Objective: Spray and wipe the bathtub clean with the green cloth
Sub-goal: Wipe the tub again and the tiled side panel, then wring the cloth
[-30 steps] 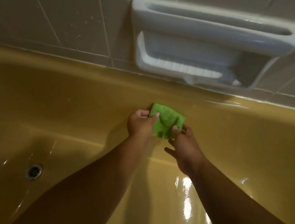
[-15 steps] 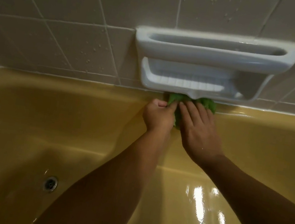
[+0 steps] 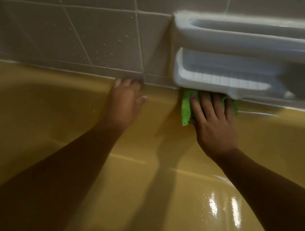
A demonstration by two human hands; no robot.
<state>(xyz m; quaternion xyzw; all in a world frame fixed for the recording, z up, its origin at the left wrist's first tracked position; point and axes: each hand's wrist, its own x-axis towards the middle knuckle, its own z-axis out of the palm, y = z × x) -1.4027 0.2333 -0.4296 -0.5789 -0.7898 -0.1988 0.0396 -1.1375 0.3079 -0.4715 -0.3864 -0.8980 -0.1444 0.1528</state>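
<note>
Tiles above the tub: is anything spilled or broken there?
Nothing looks broken. Small droplets dot the tiles left of the soap dish, probably cleaning spray. The right hand presses the green cloth on the tub ledge.

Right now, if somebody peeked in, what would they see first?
The bright green cloth jumps out first, pressed flat under the right hand on the far rim of the mustard-yellow bathtub, just below the white soap dish on the tiled wall. The left hand rests on the same rim further left, and light glints off the bathtub's floor at lower right.
</note>
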